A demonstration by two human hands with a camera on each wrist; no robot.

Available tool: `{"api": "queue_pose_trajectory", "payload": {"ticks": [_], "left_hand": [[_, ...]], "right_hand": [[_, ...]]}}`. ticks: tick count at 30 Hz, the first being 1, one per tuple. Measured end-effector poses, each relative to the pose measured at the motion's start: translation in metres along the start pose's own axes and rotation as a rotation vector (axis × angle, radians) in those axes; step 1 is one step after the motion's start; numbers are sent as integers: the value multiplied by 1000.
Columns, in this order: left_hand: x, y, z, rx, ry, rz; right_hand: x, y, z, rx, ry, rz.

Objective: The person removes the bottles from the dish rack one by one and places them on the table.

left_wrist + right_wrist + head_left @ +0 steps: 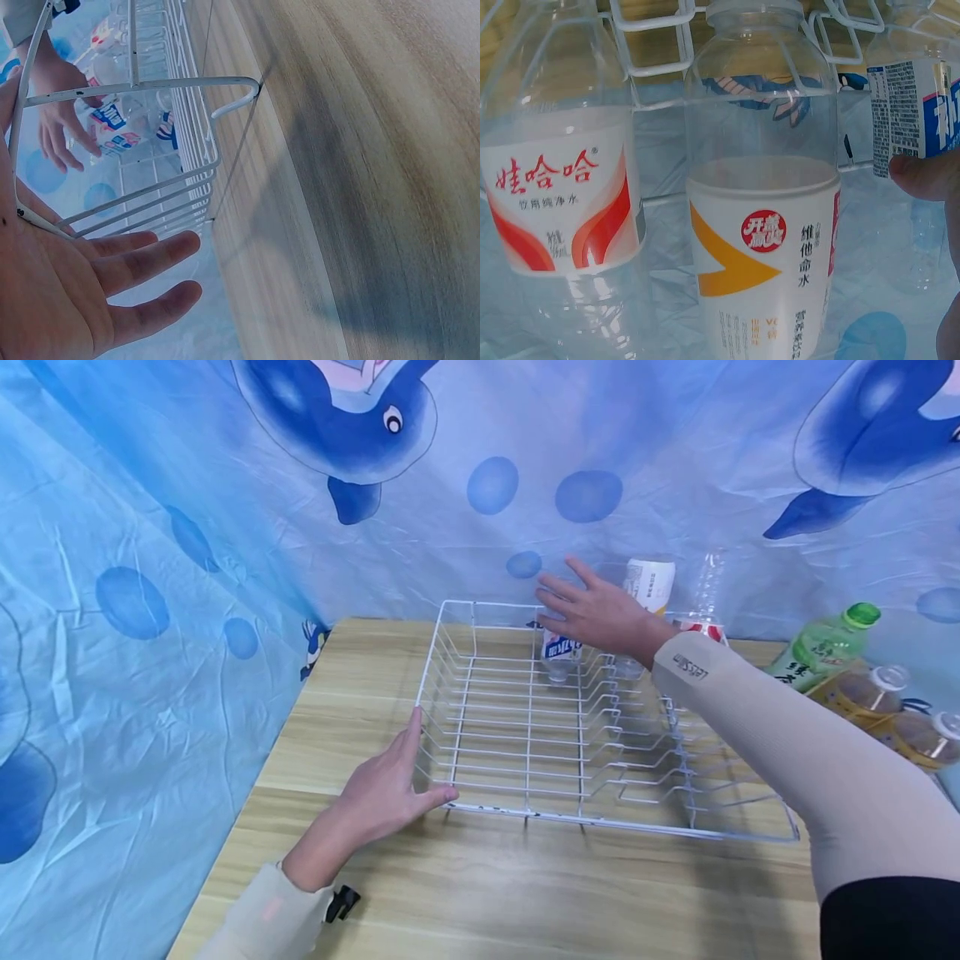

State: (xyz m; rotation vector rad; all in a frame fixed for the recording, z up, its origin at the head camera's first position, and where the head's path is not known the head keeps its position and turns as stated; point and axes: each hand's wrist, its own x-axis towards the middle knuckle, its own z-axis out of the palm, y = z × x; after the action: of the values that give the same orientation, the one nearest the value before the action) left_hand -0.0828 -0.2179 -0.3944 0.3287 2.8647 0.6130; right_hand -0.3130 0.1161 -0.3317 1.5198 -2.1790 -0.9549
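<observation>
A white wire dish rack (528, 718) stands on the wooden table. My left hand (378, 797) rests against its front left corner, thumb over the front rim and fingers straight along the left side. At the back of the rack, my right hand (596, 610) spreads its fingers over a clear plastic bottle (561, 649) with a blue-and-white label, neck down. In the right wrist view the thumb (922, 176) lies at that label. Beside it, also neck down, are a bottle with a white-and-orange label (761, 247) and a clear bottle with a red-and-white label (562, 202).
Right of the rack lie a green-capped bottle (825, 647) and two bottles with yellow-brown labels, one a clear-capped bottle (862, 693). A blue dolphin-print curtain (465, 552) hangs behind the table and along its left. Bare wooden tabletop (525, 893) shows in front of the rack.
</observation>
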Motion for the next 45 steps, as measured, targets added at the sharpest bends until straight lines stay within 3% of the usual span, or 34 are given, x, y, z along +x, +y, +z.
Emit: {"api": "queue_pose_trajectory", "payload": {"ticks": [15, 26, 30, 39, 45], "left_hand": [[0, 1, -1, -3, -6, -16], [-4, 3, -3, -13, -4, -18], [-4, 3, -4, -7, -16, -23], [-1, 7, -13, 78, -32, 5], [-4, 15, -22, 216, 7, 79]], "right_hand": [[-1, 1, 1, 72, 36, 23], [-14, 3, -25, 175, 110, 94], [-20, 3, -34, 197, 183, 123], [-45, 4, -43, 409, 449, 297], [-59, -9, -52, 575, 464, 456]]}}
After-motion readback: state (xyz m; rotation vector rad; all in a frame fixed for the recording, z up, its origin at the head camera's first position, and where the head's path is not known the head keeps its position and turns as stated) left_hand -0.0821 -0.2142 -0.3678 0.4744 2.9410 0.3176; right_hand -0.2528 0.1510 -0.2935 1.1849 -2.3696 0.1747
